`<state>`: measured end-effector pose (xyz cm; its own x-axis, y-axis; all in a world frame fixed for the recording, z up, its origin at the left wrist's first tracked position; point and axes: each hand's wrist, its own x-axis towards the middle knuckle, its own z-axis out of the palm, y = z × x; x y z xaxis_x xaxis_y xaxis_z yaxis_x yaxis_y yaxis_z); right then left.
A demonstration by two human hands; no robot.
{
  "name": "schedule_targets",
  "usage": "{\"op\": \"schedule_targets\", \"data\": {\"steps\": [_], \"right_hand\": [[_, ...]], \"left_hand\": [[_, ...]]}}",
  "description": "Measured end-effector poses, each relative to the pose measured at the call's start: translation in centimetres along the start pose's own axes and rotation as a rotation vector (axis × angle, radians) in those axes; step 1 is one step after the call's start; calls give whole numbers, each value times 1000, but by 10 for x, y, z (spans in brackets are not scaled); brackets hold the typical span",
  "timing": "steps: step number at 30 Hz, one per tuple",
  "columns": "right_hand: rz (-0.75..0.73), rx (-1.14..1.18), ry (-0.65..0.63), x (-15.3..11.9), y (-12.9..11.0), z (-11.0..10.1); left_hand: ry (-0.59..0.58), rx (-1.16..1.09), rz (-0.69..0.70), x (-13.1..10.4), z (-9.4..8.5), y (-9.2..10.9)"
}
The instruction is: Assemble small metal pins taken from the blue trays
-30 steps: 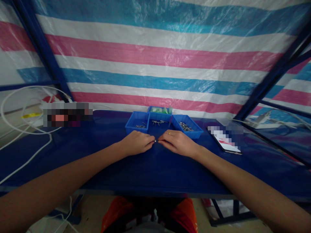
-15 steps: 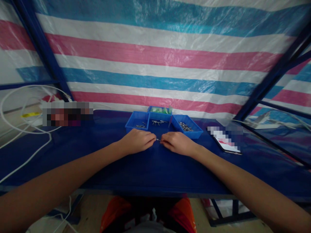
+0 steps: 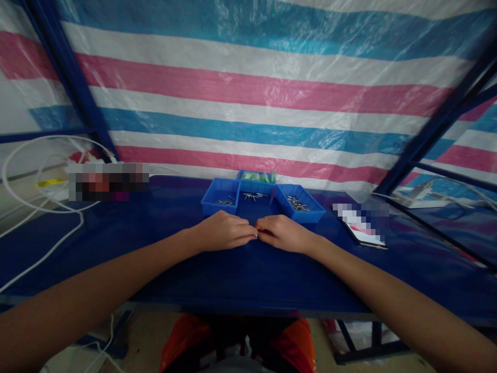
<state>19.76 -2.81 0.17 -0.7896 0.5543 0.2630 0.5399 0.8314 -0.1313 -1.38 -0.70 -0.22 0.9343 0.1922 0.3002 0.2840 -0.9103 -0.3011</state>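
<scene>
My left hand [image 3: 227, 230] is closed in a pinch above the table, fingertips pointing right. My right hand [image 3: 282, 232] is pinched too, its fingertips meeting those of the left. Between them a shiny tip of a small metal part [image 3: 256, 236] shows; the rest of it is hidden by the fingers. Just beyond the hands stand a left blue tray [image 3: 209, 208] with a few thin metal pieces [image 3: 225, 202] and a right blue tray [image 3: 310, 214] holding a heap of small metal pieces [image 3: 297, 203].
Loose thin metal pieces [image 3: 252, 196] lie between the trays. Behind is another blue tray [image 3: 240, 174] with green-looking packets [image 3: 258, 177]. A phone [image 3: 359, 228] lies to the right. White cables [image 3: 79, 223] run along the left. A striped sheet [image 3: 248, 93] hangs behind the blue table [image 3: 248, 282].
My hands have come together and slightly nearer to me. The thin metal piece that spanned the gap between the fingertips is now mostly covered.
</scene>
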Motion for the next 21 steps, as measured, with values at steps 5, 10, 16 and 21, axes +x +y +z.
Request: {"op": "schedule_targets", "data": {"steps": [5,10,16,21], "right_hand": [[12,21,-10,-1,2,1],[55,14,7,-3,6,-1],[60,11,-5,-3,2,-5],[43,-64,-17,-2,2,-4]], "left_hand": [[7,5,8,2,-3,2],[87,-22,-86,5,-2,1],[84,37,-162,2,7,-3],[89,83,-133,2,7,-1]]}}
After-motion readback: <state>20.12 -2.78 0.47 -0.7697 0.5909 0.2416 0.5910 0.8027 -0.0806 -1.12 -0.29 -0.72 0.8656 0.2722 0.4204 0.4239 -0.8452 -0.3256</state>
